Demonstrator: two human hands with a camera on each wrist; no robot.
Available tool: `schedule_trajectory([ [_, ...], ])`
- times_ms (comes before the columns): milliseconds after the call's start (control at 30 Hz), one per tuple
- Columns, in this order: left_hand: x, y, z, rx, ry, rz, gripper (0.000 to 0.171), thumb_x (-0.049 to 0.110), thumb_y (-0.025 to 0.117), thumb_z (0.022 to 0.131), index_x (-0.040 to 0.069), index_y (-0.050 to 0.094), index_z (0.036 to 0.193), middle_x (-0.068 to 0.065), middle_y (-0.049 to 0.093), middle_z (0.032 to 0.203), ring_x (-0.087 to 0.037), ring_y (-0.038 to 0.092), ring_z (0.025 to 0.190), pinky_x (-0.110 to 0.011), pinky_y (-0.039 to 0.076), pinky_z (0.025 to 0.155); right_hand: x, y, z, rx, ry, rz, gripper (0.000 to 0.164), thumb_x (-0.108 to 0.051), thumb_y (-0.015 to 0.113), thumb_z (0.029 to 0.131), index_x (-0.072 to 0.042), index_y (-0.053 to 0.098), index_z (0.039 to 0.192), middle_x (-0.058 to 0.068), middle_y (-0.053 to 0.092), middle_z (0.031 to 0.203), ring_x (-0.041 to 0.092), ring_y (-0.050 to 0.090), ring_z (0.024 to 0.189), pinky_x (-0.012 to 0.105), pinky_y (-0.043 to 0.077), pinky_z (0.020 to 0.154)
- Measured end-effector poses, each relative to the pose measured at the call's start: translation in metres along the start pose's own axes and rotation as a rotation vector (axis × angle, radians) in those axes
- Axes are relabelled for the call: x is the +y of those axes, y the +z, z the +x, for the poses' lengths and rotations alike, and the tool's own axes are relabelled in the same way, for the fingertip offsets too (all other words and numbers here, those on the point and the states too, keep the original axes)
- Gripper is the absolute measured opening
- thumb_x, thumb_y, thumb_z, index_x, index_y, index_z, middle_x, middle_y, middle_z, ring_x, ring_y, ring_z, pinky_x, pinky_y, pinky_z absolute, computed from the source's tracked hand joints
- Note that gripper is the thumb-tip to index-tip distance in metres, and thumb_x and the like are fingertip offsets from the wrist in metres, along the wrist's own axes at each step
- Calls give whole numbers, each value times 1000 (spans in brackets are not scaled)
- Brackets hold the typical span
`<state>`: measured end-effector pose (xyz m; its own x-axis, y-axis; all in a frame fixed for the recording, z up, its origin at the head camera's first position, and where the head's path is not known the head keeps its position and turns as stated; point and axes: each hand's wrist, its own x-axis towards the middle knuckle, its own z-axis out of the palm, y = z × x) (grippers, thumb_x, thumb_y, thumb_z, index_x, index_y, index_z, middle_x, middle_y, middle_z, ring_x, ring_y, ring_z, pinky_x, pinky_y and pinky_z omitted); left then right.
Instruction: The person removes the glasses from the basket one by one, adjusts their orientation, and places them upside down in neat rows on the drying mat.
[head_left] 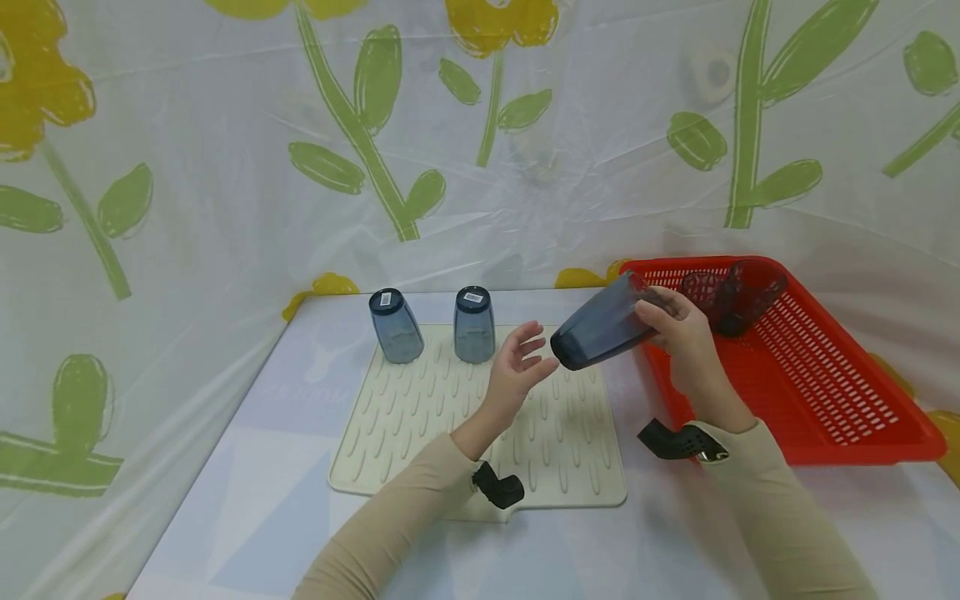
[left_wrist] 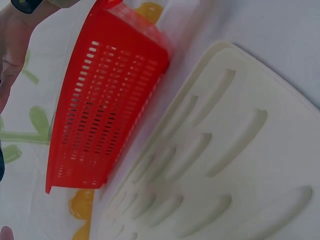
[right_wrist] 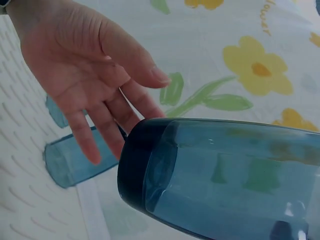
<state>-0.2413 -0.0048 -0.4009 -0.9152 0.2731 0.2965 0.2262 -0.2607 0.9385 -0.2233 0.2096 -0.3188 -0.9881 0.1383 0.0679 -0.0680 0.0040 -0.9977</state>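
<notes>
In the head view, the right hand (head_left: 686,342) has its fingers wrapped round the open end of a blue-tinted glass tumbler (head_left: 603,325), which is tipped in the air about over the back right corner of the cream ridged drying mat (head_left: 555,492). The left hand (head_left: 517,362) is over the mat with loose, open fingers, holding nothing, close to the tumbler's thick bottom. Two upside-down tumblers (head_left: 397,333) (head_left: 474,329) stand on the back left part of the mat. A red plastic basket (head_left: 817,450) sits to the right of the mat, with more dark see-through glasses (head_left: 750,292) inside; I cannot count them for sure. In the left wrist view, the basket's holed side is beyond the mat, and only a bit of fingertip shows low in the corner. In the right wrist view, the left hand's open palm is near the held tumbler's bottom; I can't tell if they touch. I think the smooth glass could slip, since just one hand has it. If it swings left too low over the mat, it may bump a standing tumbler and knock it over.
</notes>
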Motion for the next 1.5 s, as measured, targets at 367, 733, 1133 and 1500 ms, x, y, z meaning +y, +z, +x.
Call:
schedule_trajectory([
  [367,-7,4,-4,-3,-49,-10,67,19,66,83,0,33,138,-16,38,138,-22,49,111,-22,45,87,5,12,-1,-29,49,90,25,-28,58,87,-20,49,109,-8,52,97,7,51,86,18,46,74],
  [733,-7,3,-5,6,-36,-21,60,8,64,84,3,35,136,-15,40,134,-11,51,102,-20,47,83,14,18,1,-54,39,199,11,-28,59,88,-22,57,97,-11,62,85,6,58,78,26,45,79],
  [1133,-9,1,-4,-21,-20,-44,69,14,69,82,5,31,139,-16,42,128,-10,48,100,-19,45,83,16,21,1,-109,89,276,22,-33,56,89,-22,60,108,-10,62,100,14,51,101,45,29,94],
  [1500,-9,3,-1,-37,-16,-71,97,48,78,65,8,28,139,-15,43,128,-10,50,98,-21,48,81,21,27,1,-107,70,258,49,-34,55,89,-17,42,133,0,41,129,19,35,117,54,25,102],
])
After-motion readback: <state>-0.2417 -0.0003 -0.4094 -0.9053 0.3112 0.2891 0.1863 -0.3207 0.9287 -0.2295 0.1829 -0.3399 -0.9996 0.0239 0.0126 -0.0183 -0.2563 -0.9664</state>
